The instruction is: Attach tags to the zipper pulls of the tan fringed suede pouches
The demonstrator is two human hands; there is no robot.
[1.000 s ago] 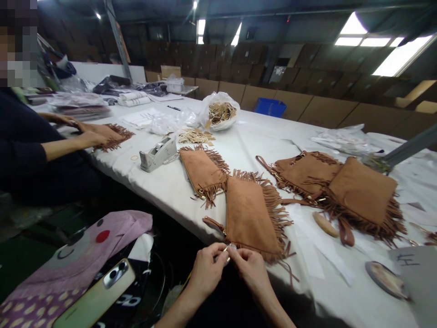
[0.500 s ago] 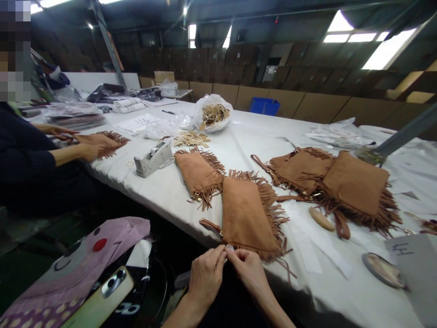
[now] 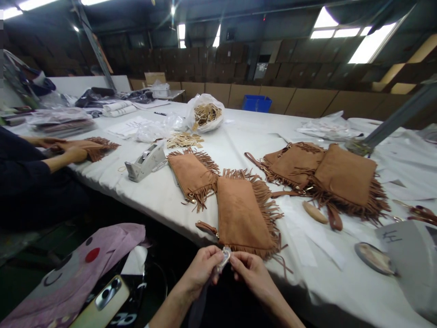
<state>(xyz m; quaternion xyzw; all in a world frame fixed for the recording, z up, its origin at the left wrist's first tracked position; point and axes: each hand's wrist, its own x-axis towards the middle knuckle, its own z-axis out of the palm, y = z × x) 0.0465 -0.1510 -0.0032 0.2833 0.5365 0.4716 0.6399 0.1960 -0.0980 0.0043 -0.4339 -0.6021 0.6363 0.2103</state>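
One small, crinkled, translucent piece [image 3: 225,256] is pinched between the thumb and fingers of the left hand [image 3: 203,269], just in front of the nearest pouch [image 3: 244,214]. The right hand [image 3: 251,271] is held at the piece's edge, thumb and fingertips drawn close; whether anything is gripped there cannot be told. Two brown, suede-like, roughly rectangular pouches are laid nearest the hands, the second pouch [image 3: 191,171] being the farther; at least two more, a flat pouch [image 3: 346,177] and an overlapped pouch [image 3: 292,164], are piled to the right. All four are edged with thin, tangled strips of fringe. Another fringed pouch [image 3: 90,146] is held by a co-worker's hands [image 3: 77,155]. On the white-covered table [image 3: 252,146] are also seen one grey tape dispenser [image 3: 146,161], one smooth tan oval [image 3: 314,212] and one clear plastic bag [image 3: 220,111] filled with tan tags [image 3: 206,114].
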